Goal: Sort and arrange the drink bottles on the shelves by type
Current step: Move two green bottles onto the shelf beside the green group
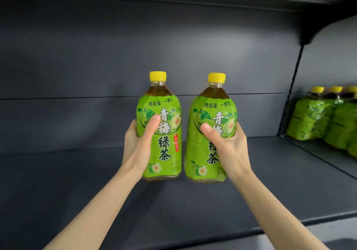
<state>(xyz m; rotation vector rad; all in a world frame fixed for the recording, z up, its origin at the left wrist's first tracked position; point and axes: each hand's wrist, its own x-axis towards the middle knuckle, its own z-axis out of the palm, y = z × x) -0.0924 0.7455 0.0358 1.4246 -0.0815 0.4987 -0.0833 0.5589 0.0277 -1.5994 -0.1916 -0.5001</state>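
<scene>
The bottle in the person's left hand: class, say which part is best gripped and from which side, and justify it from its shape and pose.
Grip the left bottle around its wide labelled middle, coming from its outer left side, as the left hand does. The bottle stands upright, the neighbouring bottle sits close on its right, and the neck under the yellow cap is narrow, likely a less steady hold.
</scene>
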